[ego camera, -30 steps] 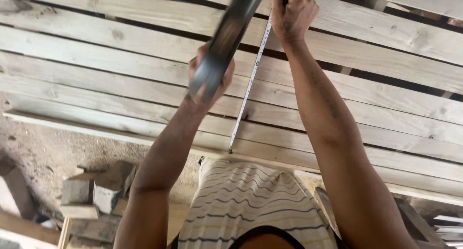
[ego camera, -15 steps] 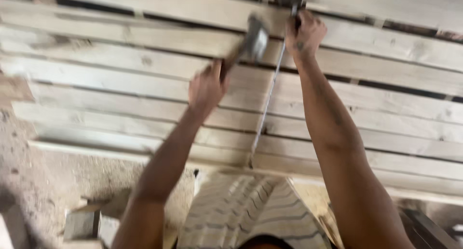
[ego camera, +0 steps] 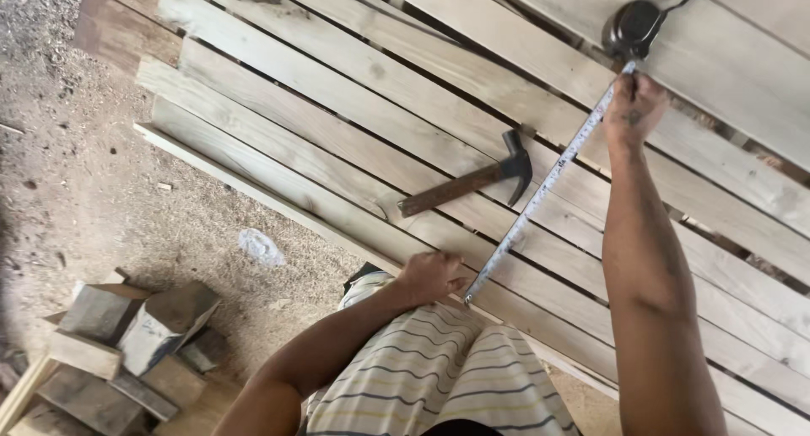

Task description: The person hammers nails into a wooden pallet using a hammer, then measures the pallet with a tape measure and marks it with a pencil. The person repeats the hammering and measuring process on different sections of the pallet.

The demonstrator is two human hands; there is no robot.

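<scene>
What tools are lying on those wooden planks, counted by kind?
Claw hammer: 1, lying loose on the planks
Tape measure: 1, stretched between the left hand and right hand
Total: 2 tools

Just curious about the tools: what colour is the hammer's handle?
Reddish brown, with a dark head; the hammer shows clearly in the head view.

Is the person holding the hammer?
No, the hammer lies alone on the planks, away from both hands.
</scene>
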